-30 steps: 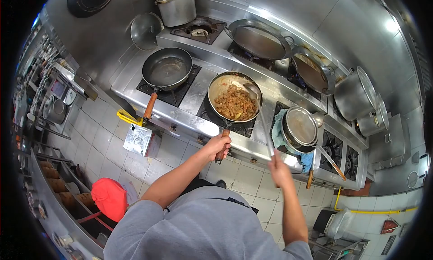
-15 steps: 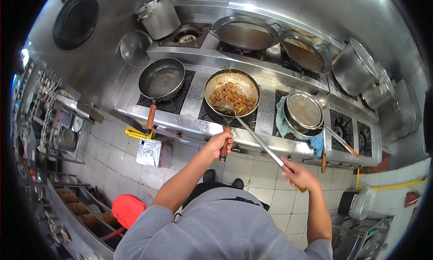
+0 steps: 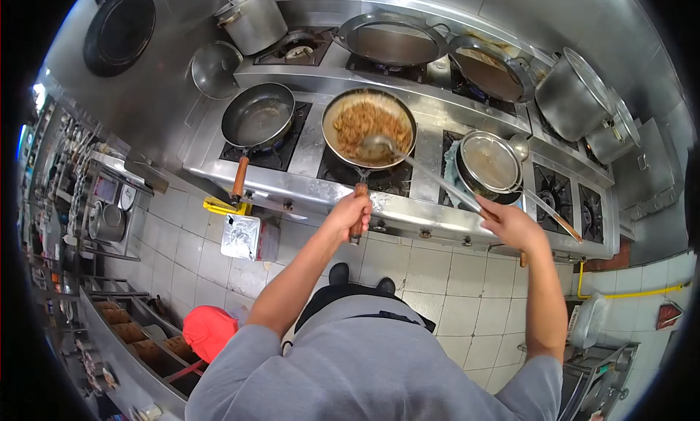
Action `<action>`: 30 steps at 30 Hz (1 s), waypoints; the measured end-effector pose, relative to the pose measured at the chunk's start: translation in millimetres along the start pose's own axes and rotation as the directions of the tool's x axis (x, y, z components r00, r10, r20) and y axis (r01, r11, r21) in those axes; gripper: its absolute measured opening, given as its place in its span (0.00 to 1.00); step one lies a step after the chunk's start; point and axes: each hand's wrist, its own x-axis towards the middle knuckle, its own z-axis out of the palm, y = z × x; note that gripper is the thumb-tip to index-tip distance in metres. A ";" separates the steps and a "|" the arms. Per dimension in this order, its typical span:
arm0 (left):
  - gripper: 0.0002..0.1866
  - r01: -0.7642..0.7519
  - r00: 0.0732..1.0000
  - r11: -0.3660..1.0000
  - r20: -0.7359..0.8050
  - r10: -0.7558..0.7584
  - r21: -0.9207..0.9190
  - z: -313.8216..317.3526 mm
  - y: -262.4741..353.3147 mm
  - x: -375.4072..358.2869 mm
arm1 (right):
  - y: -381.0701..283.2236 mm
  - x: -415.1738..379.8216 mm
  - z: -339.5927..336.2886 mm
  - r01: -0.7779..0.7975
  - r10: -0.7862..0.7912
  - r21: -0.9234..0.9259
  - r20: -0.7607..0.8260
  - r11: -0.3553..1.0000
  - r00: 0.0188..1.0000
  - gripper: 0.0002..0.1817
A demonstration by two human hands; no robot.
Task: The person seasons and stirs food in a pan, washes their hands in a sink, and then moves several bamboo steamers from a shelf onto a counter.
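My left hand (image 3: 348, 217) is wrapped round the wooden handle (image 3: 359, 230) of a frying pan (image 3: 413, 129) on the front middle burner. Browned, chopped food (image 3: 368, 123) lies in this pan, somewhat blurred. In my right hand (image 3: 514, 224) is the wooden end of a long metal ladle (image 3: 437, 179). The ladle's bowl (image 3: 378, 147) rests among the food at the pan's near right side.
An empty black pan (image 3: 259, 118) sits to the left, its handle over the stove edge. On the right, a strainer (image 3: 490, 162) rests over a pot. Wide pans (image 3: 394, 43) and a large pot (image 3: 576, 96) stand behind. A foil-covered tin (image 3: 241, 237) is below.
My right hand has moved up and to the right, and the ladle lies at a flatter angle. The food has shifted and spread in the pan. My left hand keeps its grip.
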 end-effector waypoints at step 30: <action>0.04 0.094 0.995 0.990 -0.008 -0.096 -0.106 -13.0 -18.1 -3.1 | -14.6 21.5 44.5 0.101 -0.177 -0.353 -0.189 0.930 0.966 0.37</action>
